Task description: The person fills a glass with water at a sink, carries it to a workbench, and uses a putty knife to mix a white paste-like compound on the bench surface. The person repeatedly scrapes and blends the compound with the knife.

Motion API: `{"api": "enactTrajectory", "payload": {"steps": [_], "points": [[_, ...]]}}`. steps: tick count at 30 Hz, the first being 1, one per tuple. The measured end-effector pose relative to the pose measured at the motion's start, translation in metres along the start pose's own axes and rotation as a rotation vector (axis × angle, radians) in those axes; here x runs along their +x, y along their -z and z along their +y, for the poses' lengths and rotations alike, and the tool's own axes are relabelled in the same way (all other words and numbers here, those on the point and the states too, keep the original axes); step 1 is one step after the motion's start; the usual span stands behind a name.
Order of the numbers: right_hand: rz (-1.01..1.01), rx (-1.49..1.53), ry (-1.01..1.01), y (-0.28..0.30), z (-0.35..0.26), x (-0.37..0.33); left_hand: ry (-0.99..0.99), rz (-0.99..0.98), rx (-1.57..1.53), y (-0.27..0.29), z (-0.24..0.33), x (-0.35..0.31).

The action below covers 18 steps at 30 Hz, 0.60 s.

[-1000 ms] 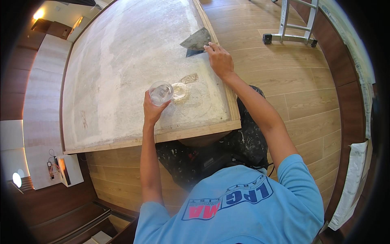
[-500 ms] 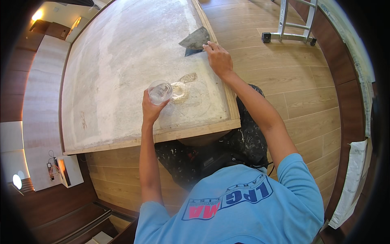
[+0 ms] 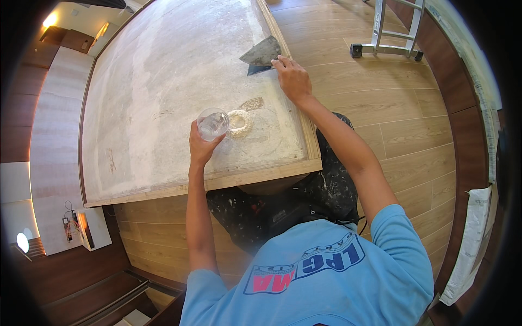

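Observation:
My left hand (image 3: 204, 145) is wrapped round a clear plastic cup (image 3: 212, 124) with clear liquid in it. The cup is held beside a ring of pale powder (image 3: 240, 124) heaped on a large worn board (image 3: 179, 70); its centre looks wet. Near the board's right edge, the fingers of my right hand (image 3: 292, 77) are closed on a putty knife (image 3: 262, 52) with a wide grey blade. Its handle is mostly hidden by the hand. Below the blade is a dark triangular patch, perhaps its shadow.
A wooden rim (image 3: 261, 174) edges the board close to my body. To the right, a metal ladder (image 3: 392, 33) stands on the wood-plank floor (image 3: 408, 122). At the left are pale panels with a white box and wires (image 3: 69, 224).
My left hand and the cup have shifted very slightly left, away from the powder ring. My right hand and the putty knife have stayed in place.

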State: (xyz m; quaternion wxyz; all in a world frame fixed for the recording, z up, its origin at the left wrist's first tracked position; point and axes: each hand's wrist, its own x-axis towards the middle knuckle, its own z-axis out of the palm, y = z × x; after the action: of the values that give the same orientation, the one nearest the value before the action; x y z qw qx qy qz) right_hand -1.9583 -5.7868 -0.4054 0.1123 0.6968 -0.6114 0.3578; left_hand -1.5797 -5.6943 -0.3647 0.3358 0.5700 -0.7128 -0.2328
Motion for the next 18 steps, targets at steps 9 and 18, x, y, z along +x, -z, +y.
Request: {"api": "enactTrajectory", "payload": {"steps": [9, 18], "points": [[0.010, 0.004, 0.006, 0.0000, 0.0000, 0.0000, -0.016, 0.008, -0.005, 0.0028, -0.0002, -0.0006], [-0.013, -0.010, 0.000, 0.0003, -0.0013, -0.0059, -0.003, 0.004, -0.014, 0.0032, 0.0012, -0.0063]]}}
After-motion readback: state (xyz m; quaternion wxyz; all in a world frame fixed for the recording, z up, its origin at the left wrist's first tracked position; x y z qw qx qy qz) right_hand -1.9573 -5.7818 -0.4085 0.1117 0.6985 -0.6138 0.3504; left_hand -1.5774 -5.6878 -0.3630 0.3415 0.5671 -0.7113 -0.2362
